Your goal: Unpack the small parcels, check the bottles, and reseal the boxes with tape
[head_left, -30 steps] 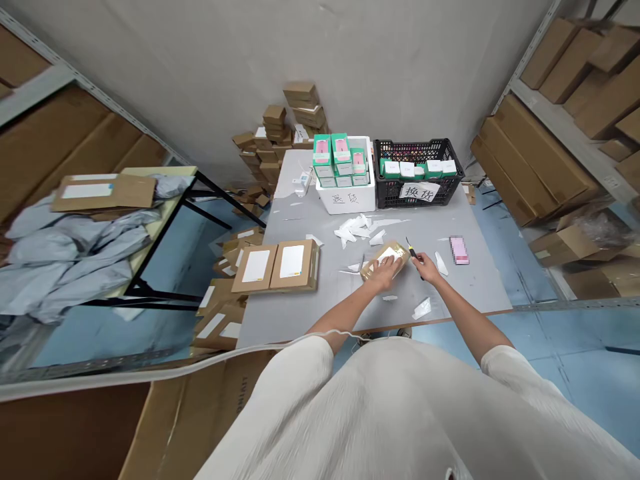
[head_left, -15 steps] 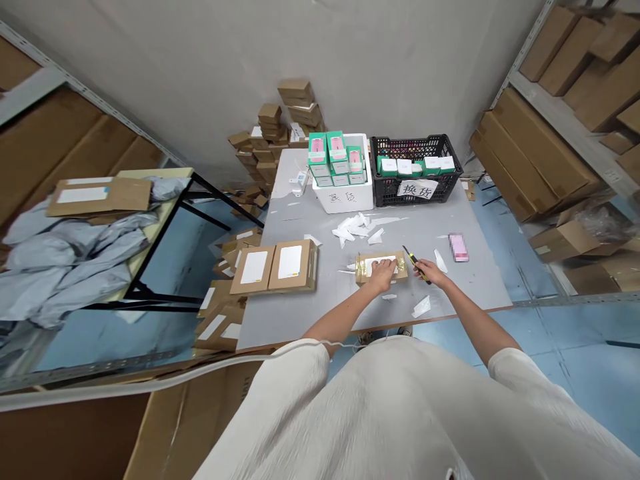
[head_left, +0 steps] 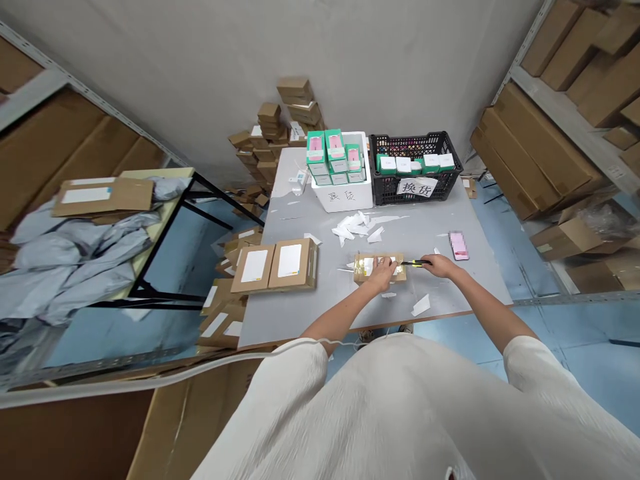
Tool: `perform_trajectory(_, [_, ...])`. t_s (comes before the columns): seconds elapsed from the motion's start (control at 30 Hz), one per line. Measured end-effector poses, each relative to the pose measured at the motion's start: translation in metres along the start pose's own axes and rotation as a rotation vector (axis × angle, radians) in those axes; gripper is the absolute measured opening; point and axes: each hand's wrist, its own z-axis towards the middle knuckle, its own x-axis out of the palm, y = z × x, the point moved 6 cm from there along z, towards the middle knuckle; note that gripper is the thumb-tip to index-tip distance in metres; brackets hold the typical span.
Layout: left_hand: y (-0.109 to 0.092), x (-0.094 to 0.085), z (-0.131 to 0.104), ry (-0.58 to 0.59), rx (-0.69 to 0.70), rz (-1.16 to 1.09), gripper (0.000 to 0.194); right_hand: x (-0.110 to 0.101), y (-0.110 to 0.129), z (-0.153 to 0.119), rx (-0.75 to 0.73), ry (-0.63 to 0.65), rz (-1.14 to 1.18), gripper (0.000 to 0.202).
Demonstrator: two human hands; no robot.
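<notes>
A small cardboard box [head_left: 359, 269], with shiny tape and a white label on top, lies near the front of the grey table. Across its top, my left hand [head_left: 383, 273] holds it down with bent fingers. In my right hand [head_left: 438, 266] is a yellow and black utility knife [head_left: 419, 263], held level and pointing left. The blade end reaches over the right end of the box, close to my left fingertips. Whether it cuts into the tape cannot be made out.
Two labelled cardboard boxes [head_left: 271, 267] lie to the left. Behind are torn white scraps [head_left: 351, 227], a white bin [head_left: 345, 200] of green boxes and a black crate [head_left: 417, 189]. A pink phone-like item [head_left: 459, 245] lies right. A side table [head_left: 173, 175] carries grey parcels.
My right hand has turned the knife from a slant to level and brought its blade end left over the box. My left hand has stayed on the box.
</notes>
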Motion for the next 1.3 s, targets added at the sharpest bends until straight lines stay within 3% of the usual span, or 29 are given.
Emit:
perform_trajectory(0.17, [-0.003,-0.004,-0.006,0.007,0.026,0.049,0.075,0.007,0.012,0.017,-0.065,-0.002,-0.126,0.025])
perform_trajectory(0.3, [-0.003,-0.003,-0.007,0.004,0.023,0.069,0.075,0.007,0.018,0.022,-0.039,-0.023,-0.032,0.018])
perform_trajectory(0.57, [-0.001,-0.004,-0.006,0.007,0.025,0.044,0.076,0.015,0.002,-0.005,0.160,0.284,0.293,0.031])
perform_trajectory(0.83, [-0.002,-0.006,-0.005,0.000,0.032,0.006,0.075,0.028,0.012,-0.005,0.157,0.265,0.406,0.037])
perform_trajectory(1.0, [0.003,-0.005,-0.002,0.006,0.020,-0.021,0.075,0.032,0.008,-0.016,0.173,0.340,0.417,0.037])
perform_trajectory(1.17, [0.006,-0.006,-0.003,-0.007,0.070,-0.052,0.085,0.026,-0.006,-0.021,0.234,0.154,0.519,0.040])
perform_trajectory(1.3, [0.009,-0.013,-0.004,-0.111,0.031,-0.119,0.071,0.023,-0.005,-0.024,0.248,0.061,0.557,0.035])
